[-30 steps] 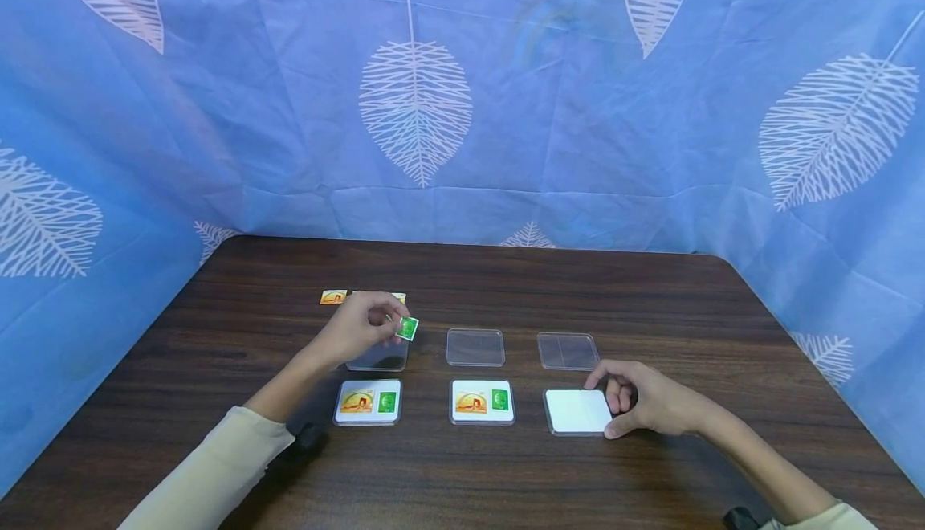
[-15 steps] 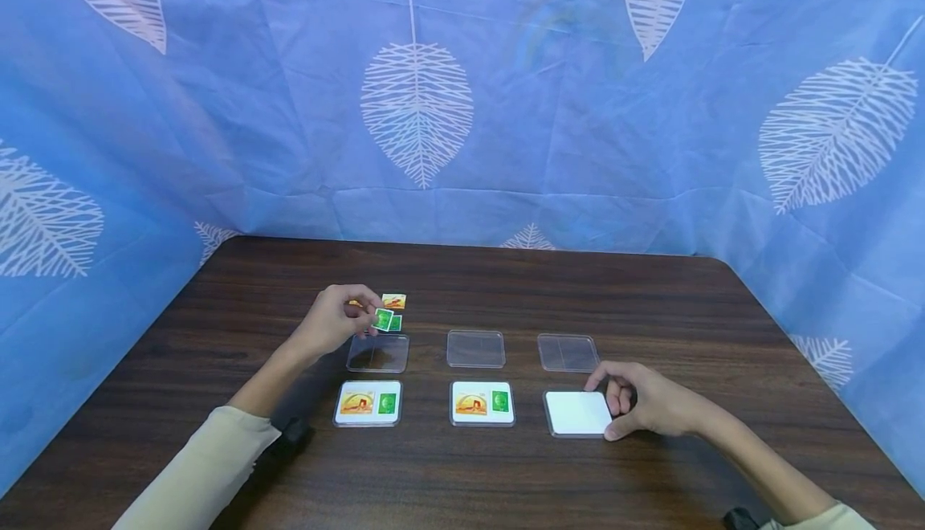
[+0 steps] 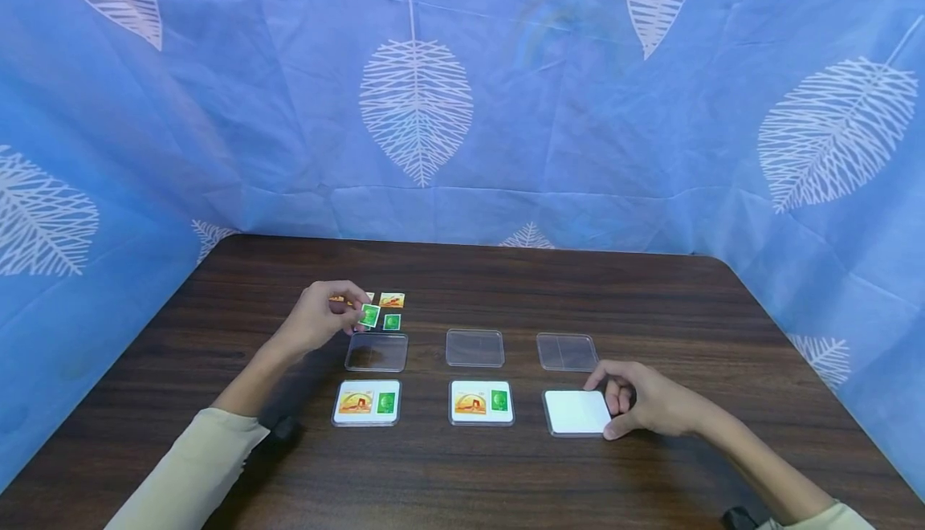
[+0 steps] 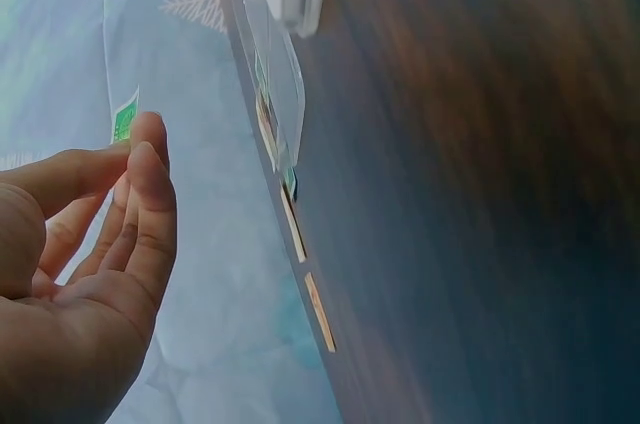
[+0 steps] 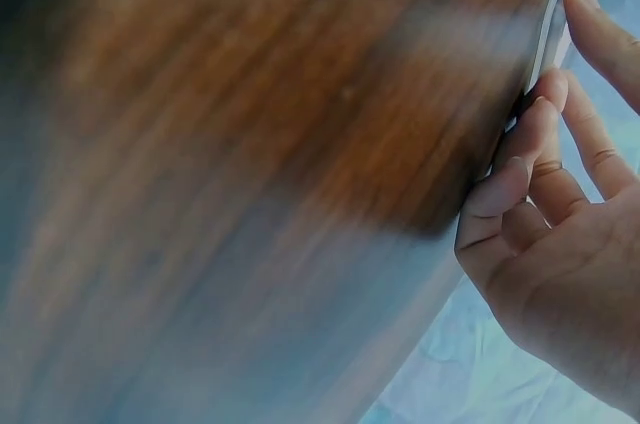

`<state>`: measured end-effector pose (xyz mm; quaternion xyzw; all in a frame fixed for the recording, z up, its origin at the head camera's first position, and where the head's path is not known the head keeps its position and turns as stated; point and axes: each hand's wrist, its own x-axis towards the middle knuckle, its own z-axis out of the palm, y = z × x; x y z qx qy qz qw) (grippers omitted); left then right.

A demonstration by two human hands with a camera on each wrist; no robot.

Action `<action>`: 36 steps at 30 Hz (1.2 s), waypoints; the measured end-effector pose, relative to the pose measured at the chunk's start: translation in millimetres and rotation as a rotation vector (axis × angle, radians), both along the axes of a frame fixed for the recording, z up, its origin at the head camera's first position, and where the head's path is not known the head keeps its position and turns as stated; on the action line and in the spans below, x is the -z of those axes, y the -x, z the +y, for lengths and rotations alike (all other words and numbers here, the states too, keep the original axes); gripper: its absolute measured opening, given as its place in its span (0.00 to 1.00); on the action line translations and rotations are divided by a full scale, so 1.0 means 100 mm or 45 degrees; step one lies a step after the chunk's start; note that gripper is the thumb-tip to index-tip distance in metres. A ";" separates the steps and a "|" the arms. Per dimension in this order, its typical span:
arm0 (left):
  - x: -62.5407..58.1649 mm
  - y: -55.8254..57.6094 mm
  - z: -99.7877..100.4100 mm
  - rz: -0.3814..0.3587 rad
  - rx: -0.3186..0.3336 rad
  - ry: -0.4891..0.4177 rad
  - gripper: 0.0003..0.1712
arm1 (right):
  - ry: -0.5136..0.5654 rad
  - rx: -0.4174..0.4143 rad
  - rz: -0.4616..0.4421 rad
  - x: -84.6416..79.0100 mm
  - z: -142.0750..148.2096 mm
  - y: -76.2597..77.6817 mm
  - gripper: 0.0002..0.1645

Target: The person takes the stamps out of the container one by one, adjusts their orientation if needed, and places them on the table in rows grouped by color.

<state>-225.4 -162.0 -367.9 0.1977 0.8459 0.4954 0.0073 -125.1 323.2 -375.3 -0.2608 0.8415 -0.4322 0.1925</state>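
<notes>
My left hand pinches a small green stamp between thumb and fingertips, above the table at the back left. In the left wrist view the green stamp sticks up from the fingertips. Another green stamp lies just to its right, and an orange stamp lies behind that. More orange stamps are partly hidden by the hand. My right hand holds the right edge of a clear case with a blank white card in it, thumb at the near corner, index finger at the far one.
Two similar cases, one on the left and one in the middle, hold white cards bearing an orange and a green stamp. Behind the row lie three clear lids, left, middle and right. A blue leaf-print cloth hangs behind the table.
My left hand has moved left with the green stamp, uncovering the other green stamp and an orange one on the table. The right hand has stayed at the case.
</notes>
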 end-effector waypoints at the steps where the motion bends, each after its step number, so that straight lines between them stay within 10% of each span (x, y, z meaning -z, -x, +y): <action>1: 0.00 0.01 -0.01 0.001 0.001 0.002 0.10 | 0.006 -0.005 0.005 0.00 0.00 0.00 0.30; 36: 0.07 0.13 -0.35 -0.239 -0.105 0.063 0.17 | 0.030 -0.007 0.021 0.04 0.03 0.01 0.30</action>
